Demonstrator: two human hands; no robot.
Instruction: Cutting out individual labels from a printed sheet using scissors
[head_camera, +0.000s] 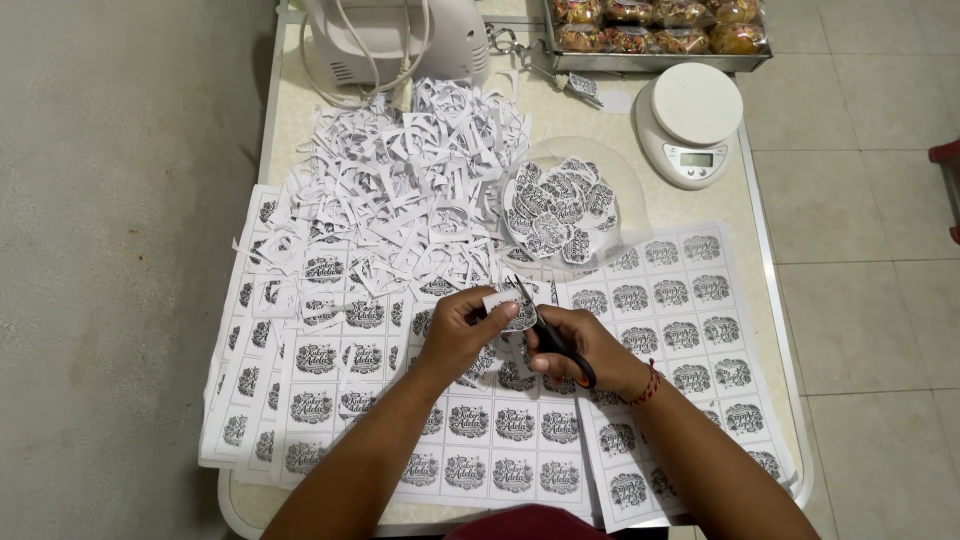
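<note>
My left hand (455, 330) pinches a small printed paper label (508, 308) above the middle of the table. My right hand (583, 350) grips black-handled scissors (545, 333), whose blades point up into that label. Under both hands lie printed sheets (500, 440) covered with rows of the same black-and-white label design. A round pile of cut-out labels (558, 208) sits just beyond my hands.
A heap of white paper scraps (400, 190) covers the table's far left half. A white kitchen scale (690, 120) stands at the far right, a metal tray of wrapped baked goods (655, 62) behind it, and a white appliance with cord (390, 40) at the back. More label sheets (680, 300) lie at right.
</note>
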